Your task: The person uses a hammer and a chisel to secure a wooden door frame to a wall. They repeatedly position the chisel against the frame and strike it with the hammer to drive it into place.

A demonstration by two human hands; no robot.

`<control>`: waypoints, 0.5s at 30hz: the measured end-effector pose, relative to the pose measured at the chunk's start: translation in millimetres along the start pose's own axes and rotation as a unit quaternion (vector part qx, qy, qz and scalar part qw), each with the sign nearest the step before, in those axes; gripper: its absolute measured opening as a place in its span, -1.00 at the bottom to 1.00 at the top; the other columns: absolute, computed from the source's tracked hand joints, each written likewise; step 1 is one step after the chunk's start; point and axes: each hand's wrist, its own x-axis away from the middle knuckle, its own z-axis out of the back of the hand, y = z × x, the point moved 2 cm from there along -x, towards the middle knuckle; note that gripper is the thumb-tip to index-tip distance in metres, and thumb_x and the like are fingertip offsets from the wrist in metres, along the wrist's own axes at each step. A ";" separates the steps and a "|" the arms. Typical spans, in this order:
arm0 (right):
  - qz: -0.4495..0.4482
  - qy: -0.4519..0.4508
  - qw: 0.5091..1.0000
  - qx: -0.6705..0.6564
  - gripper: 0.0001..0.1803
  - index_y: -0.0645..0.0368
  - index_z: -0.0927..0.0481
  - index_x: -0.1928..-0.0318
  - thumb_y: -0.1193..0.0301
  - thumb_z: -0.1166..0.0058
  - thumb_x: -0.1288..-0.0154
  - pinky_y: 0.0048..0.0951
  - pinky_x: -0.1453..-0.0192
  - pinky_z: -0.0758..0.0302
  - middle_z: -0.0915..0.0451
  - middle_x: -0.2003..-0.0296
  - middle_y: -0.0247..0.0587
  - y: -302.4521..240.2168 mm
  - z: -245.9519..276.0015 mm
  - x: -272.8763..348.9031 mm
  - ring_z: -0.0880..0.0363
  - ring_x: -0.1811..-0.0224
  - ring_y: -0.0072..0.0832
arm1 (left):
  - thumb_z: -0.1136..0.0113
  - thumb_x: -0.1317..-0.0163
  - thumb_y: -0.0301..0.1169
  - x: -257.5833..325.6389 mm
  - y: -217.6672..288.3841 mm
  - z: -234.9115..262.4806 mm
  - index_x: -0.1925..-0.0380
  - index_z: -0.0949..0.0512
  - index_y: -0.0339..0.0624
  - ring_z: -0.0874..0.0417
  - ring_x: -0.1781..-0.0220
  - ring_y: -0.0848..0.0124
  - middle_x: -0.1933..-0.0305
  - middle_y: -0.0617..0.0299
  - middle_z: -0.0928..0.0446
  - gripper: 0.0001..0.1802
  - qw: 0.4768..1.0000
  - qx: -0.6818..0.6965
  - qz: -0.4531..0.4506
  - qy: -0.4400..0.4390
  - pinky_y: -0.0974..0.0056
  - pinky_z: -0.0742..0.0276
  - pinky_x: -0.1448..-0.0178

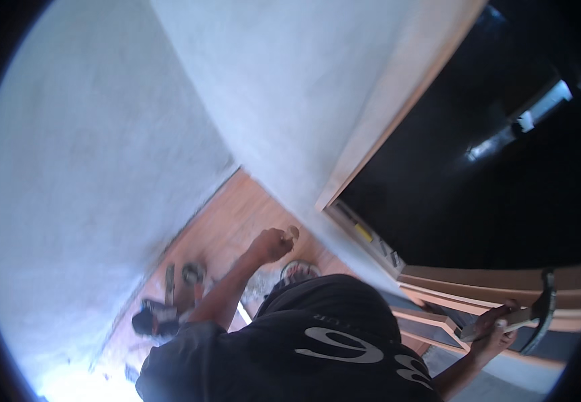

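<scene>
1. We've got our right hand (495, 329) wrapped around the wooden handle of a claw hammer (532, 313), its dark head out past the knuckles, beside the wooden door frame (397, 100).
2. Our left hand (271, 244) is clenched against the grey wall (290, 87), pinching something small at the fingertips, possibly a nail; it's blurred.
3. We judge we're setting a fastener. Next calls for steadying it and bringing the hammer across.

A reddish-brown tiled floor (226, 224) is running along the foot of the grey plaster wall, carrying everything here. A dark power tool (156, 318) is lying on it near the wall, with a small round tin (193, 273) and a plate-like dish (299, 271) sitting just beyond.
</scene>
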 end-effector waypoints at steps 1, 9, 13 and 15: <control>-0.072 -0.015 0.997 0.024 -0.49 0.31 -0.45 -0.24 0.24 -0.24 -0.47 -0.60 0.58 -0.27 -0.45 0.49 -0.38 10.2 -13.5 0.5 -0.34 0.60 -0.70 | -0.35 -0.27 -0.14 3.7 -28.0 -8.2 0.24 -0.77 -0.17 -0.80 0.14 -0.01 0.24 -0.06 -0.77 -0.68 0.999 -0.008 0.050 -0.005 0.02 -0.67 0.02; -0.341 -0.249 0.862 0.281 -0.67 0.24 -0.62 0.06 0.45 -0.43 -0.20 -0.52 0.39 -0.40 -0.54 0.49 -0.38 77.7 -116.8 22.2 -0.40 0.47 -0.67 | -0.27 -0.24 -0.12 46.7 -220.7 -117.6 0.22 -0.75 -0.28 -0.77 0.04 -0.14 0.15 -0.27 -0.73 -0.60 0.966 0.013 0.255 -0.047 -0.07 -0.68 -0.07; -0.356 -0.352 0.814 0.295 -0.72 0.22 -0.65 0.14 0.40 -0.44 -0.21 -0.39 0.28 -0.44 -0.57 0.48 -0.33 101.6 -140.6 40.2 -0.39 0.41 -0.60 | -0.24 -0.24 -0.04 54.0 -260.3 -150.1 0.25 -0.76 -0.26 -0.78 0.08 -0.14 0.17 -0.24 -0.74 -0.55 0.975 0.018 0.220 -0.011 -0.08 -0.68 -0.04; -0.341 -0.408 0.791 0.302 -0.68 0.22 -0.67 0.10 0.34 -0.46 -0.23 -0.35 0.20 -0.55 -0.67 0.43 -0.25 108.6 -142.0 55.3 -0.58 0.36 -0.57 | -0.22 -0.25 0.03 62.1 -306.9 -172.0 0.09 -0.73 -0.19 -0.79 0.14 -0.13 0.22 -0.19 -0.74 -0.49 0.952 0.057 0.300 -0.037 -0.09 -0.69 -0.01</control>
